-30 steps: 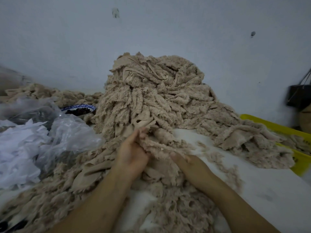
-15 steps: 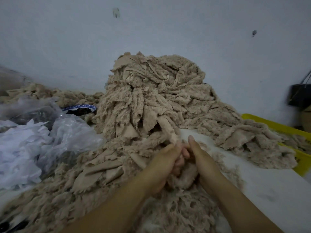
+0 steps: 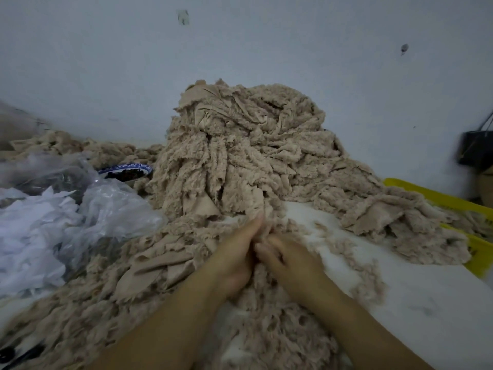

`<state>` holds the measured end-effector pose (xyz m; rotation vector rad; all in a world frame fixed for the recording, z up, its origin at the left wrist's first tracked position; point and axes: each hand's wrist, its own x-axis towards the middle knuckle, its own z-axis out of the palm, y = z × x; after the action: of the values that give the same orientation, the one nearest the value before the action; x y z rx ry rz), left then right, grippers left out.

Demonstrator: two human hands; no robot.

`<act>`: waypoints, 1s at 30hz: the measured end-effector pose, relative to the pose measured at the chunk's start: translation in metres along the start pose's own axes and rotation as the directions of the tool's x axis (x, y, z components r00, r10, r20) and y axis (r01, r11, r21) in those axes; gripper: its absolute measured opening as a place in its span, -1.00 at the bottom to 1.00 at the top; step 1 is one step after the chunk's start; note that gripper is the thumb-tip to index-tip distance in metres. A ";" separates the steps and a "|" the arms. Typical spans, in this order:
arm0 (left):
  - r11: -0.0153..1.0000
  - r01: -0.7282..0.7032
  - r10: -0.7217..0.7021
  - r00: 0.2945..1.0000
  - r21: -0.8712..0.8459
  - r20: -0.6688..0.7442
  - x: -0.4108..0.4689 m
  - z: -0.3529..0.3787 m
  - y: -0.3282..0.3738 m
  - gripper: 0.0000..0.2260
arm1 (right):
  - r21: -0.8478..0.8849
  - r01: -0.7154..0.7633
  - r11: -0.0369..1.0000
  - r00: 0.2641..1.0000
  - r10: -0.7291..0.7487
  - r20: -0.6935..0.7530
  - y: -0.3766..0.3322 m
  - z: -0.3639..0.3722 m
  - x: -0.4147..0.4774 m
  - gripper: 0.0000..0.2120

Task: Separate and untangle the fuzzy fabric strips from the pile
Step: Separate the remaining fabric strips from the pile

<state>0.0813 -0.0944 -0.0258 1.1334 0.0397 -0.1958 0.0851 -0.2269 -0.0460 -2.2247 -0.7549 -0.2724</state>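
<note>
Pale grey-blue wall backs a white bench (image 3: 400,303), and at 12 o'clock on it rises the pile (image 3: 240,156) of beige fuzzy fabric strips, spilling toward 3 o'clock over a yellow crate (image 3: 432,196) and toward 7 o'clock as a loose mat. At centre, just below the pile's foot, the left hand (image 3: 234,255) and right hand (image 3: 293,263) meet, touching. The left grip has its fingers straight and pressed together, pinching the lower end of one fuzzy strip (image 3: 257,201) that runs up into the pile. The right grip is curled into the fluff beside the left palm, but blur hides whether it pinches anything. At 9 o'clock lie a crumpled clear plastic bag (image 3: 114,212) and white scraps (image 3: 32,231); a blue-rimmed bowl (image 3: 125,172) sits at 10 o'clock, touching the pile. A black bag (image 3: 474,148) shows by the wall at 3 o'clock
</note>
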 end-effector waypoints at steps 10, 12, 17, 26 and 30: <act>0.792 -0.024 -0.068 0.990 -0.610 -0.126 0.003 -0.020 0.015 -0.70 | 0.118 -0.226 0.967 0.934 0.180 0.308 -0.003 -0.001 0.000 -0.49; 0.826 -0.054 -0.051 0.984 -0.562 -0.170 0.004 -0.022 0.016 -0.76 | 0.151 -0.270 0.951 0.923 0.211 0.322 -0.002 -0.004 -0.002 -0.55; 0.941 -0.104 0.006 0.957 -0.323 -0.289 0.007 -0.024 0.012 -0.69 | 0.322 -0.383 0.866 0.922 0.338 0.188 0.005 -0.009 -0.006 -0.43; 0.958 -0.077 0.191 0.891 0.277 -0.413 0.014 -0.018 -0.002 -0.68 | 0.360 -0.382 0.851 0.908 0.419 -0.028 0.010 -0.015 -0.001 -0.70; 0.936 -0.137 0.294 0.810 0.324 -0.508 0.015 -0.026 -0.002 -0.67 | 0.505 -0.395 0.767 0.882 0.471 -0.025 0.015 -0.015 0.002 -0.68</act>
<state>0.0971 -0.0734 -0.0406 1.4319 0.4070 0.3531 0.0961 -0.2450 -0.0431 -1.7959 -0.1700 -0.0086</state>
